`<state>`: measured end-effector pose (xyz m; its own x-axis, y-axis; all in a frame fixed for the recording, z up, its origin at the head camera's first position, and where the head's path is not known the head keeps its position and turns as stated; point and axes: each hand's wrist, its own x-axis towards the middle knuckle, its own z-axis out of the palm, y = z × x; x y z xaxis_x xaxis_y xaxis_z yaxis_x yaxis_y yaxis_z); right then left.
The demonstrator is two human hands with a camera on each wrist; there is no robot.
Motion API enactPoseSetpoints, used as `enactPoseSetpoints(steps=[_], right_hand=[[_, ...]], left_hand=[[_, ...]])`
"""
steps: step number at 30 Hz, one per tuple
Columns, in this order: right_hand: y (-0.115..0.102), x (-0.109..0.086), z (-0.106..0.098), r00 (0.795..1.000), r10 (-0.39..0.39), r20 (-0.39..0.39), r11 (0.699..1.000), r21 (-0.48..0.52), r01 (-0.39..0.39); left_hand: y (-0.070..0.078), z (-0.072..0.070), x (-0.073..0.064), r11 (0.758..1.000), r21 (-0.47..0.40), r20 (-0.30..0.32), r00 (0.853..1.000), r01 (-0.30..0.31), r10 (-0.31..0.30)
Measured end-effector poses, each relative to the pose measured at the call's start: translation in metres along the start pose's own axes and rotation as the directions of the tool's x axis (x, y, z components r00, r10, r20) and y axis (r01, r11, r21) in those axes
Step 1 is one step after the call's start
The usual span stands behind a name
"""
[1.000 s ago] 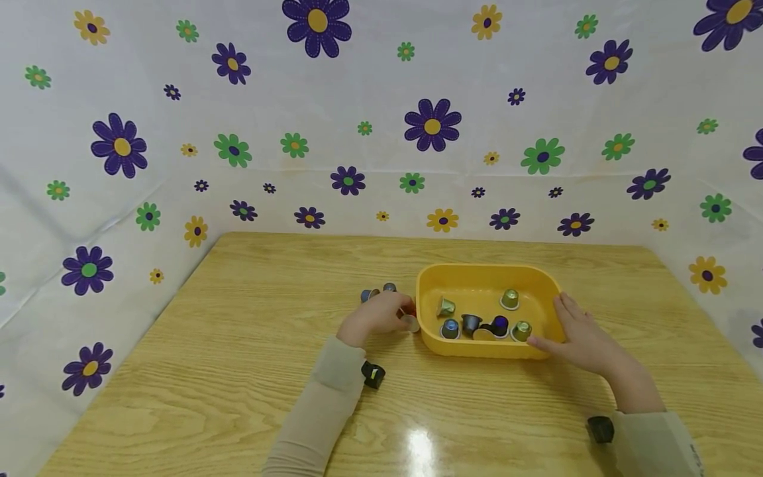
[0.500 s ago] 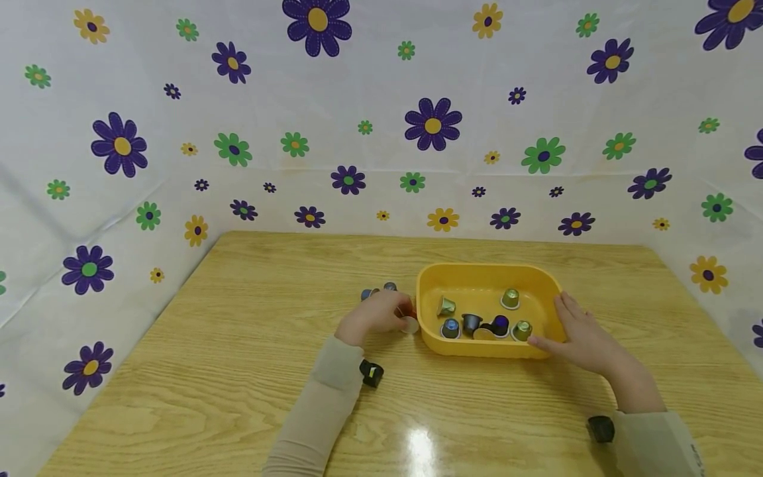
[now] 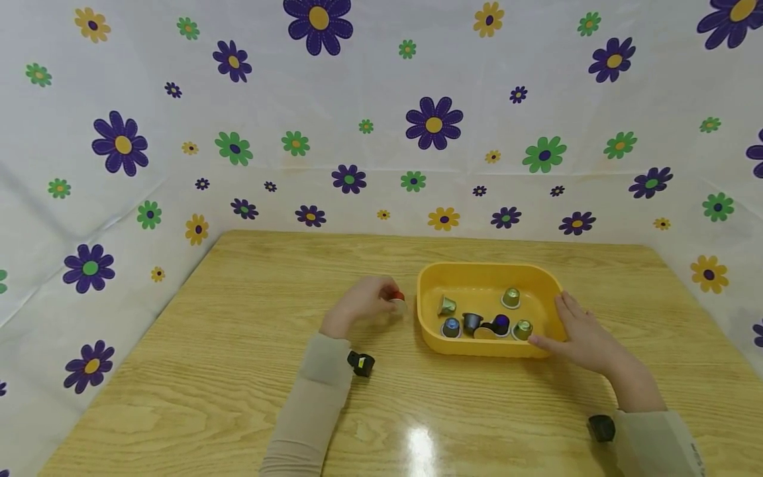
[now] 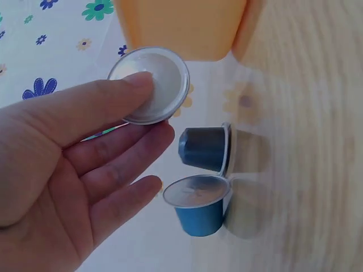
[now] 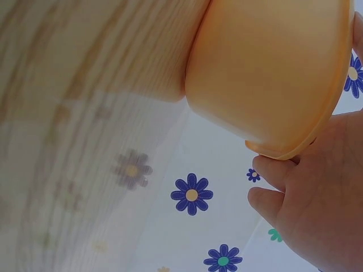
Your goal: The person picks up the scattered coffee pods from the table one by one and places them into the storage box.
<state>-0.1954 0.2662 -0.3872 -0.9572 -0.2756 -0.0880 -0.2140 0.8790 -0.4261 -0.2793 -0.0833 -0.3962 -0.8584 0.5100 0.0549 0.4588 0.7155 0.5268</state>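
My left hand (image 3: 365, 301) pinches a coffee capsule (image 4: 161, 85) between thumb and fingers, left of the yellow tub (image 3: 489, 348). Its pale foil lid faces the left wrist camera, and a bit of its red body shows in the head view. Close by on the table, a black capsule (image 4: 204, 148) lies on its side. Touching it is a blue capsule (image 4: 198, 218); the left hand hides both in the head view. My right hand (image 3: 587, 341) rests against the tub's right end, fingers along the side and thumb at the front rim.
Inside the tub are several capsules, among them a green capsule (image 3: 510, 298) at the back and a blue capsule (image 3: 451, 327) near the front wall. A flower-printed sheet (image 3: 334, 99) hangs behind the wooden table (image 3: 238, 371).
My left hand has drawn back and left from beside the tub's wall, carrying the red capsule. It now covers the capsules that showed behind it. The right hand and tub stay put.
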Motion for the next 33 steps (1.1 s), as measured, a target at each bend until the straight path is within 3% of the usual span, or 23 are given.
enactPoseSetpoints(steps=[7,14,22,26,33], right_hand=[[0.002,-0.002,-0.001,1.000,0.007,-0.004,1.000,0.010,-0.007],[0.004,-0.004,0.000,1.000,0.005,-0.003,1.000,0.014,-0.005],[0.005,-0.001,0.004,1.000,-0.010,-0.012,1.000,0.023,0.010],[0.003,0.002,0.005,0.999,-0.028,-0.020,0.999,0.015,0.028],[0.005,0.001,0.000,0.999,-0.028,-0.019,1.000,-0.003,0.028]], left_hand=[[-0.001,-0.009,0.001,1.000,-0.002,-0.066,0.998,0.002,-0.002],[0.006,-0.014,0.000,0.998,-0.064,-0.100,0.995,0.020,-0.026],[0.012,-0.017,-0.002,0.999,-0.034,-0.149,0.989,0.017,-0.022],[0.019,-0.017,-0.001,0.999,-0.049,-0.193,0.981,0.001,-0.010],[0.037,-0.008,0.011,0.992,-0.097,-0.270,0.961,-0.081,0.052]])
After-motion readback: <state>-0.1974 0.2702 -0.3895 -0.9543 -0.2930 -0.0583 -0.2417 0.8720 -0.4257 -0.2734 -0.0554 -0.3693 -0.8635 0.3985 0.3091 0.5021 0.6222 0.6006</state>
